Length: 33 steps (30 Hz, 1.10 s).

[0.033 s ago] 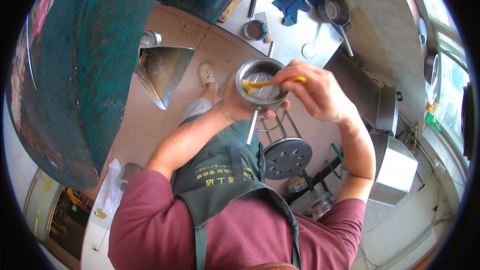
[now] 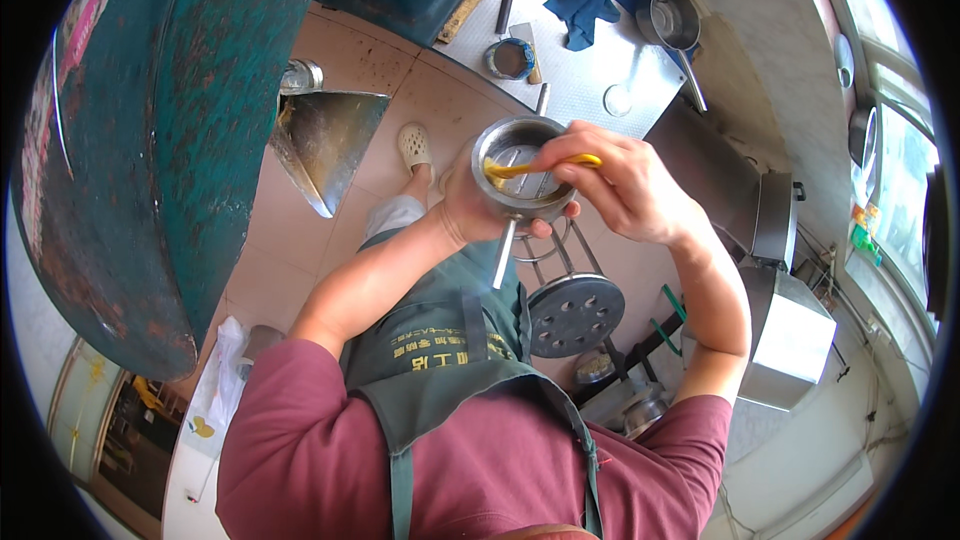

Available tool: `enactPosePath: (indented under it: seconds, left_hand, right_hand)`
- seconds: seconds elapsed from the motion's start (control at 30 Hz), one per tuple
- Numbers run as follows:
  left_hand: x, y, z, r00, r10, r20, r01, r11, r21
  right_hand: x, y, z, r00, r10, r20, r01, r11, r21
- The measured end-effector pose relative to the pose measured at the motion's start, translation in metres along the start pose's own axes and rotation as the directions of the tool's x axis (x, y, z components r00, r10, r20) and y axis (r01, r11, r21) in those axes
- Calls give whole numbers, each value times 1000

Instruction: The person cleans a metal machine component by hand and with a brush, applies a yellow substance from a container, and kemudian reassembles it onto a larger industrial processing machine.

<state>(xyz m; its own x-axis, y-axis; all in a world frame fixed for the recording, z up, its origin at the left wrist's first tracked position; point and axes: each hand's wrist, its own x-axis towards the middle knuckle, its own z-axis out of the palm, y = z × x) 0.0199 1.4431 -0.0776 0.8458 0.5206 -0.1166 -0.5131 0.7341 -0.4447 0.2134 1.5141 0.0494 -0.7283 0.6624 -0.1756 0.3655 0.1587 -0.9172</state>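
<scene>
A round, thick-walled metal pot (image 2: 525, 207) is tilted so that I look into it. Two straight metal rods stick out from opposite sides of it. My left hand (image 2: 472, 205) cups it from the left and beneath, and its fingertips come out at the lower right side. With my right hand (image 2: 625, 185) I pinch a slim yellow tool that looks like a small brush (image 2: 540, 169). Its head touches the inner wall at the left, while the handle crosses the opening. Slots or bars show at the pot's bottom. Part of my left hand is hidden behind the pot.
Just below the pot stands a stool (image 2: 575, 315) with a round, holed black seat. A large green machine (image 2: 240, 70) with a metal chute (image 2: 330, 145) fills the left. Ahead, a metal table (image 2: 570, 65) bears a tin (image 2: 510, 59), a blue cloth (image 2: 585, 5) and a saucepan (image 2: 672, 20).
My right hand and the yellow brush have shifted slightly left, along the pot's inner wall. The left hand and the pot stay in place.
</scene>
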Motion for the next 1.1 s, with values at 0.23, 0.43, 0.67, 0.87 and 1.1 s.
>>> enactPosePath:
  seconds: [0.23, 0.43, 0.67, 0.87, 1.1]
  left_hand:
    - [-21, -5, -2, 995, -31, -90, 27, 999, -43]
    - [-33, -5, 5, 986, -1, -168, -2, 1000, -21]
    - [-37, -2, 15, 970, 17, -241, 9, 994, 108]
    - [-43, 4, 22, 931, 63, -359, 19, 975, 221]
    - [-43, 4, 31, 842, 298, -449, -38, 864, 502]
  right_hand:
    - [-2, 2, 6, 988, -153, 5, 150, 959, -242]
    - [-8, 3, 12, 990, -117, 74, 138, 882, -451]
    - [-5, 0, 26, 971, -221, 87, 236, 846, -478]
    - [-11, -2, 37, 968, -248, 39, 236, 847, -476]
    - [-18, -2, 50, 985, -152, -85, 98, 885, -456]
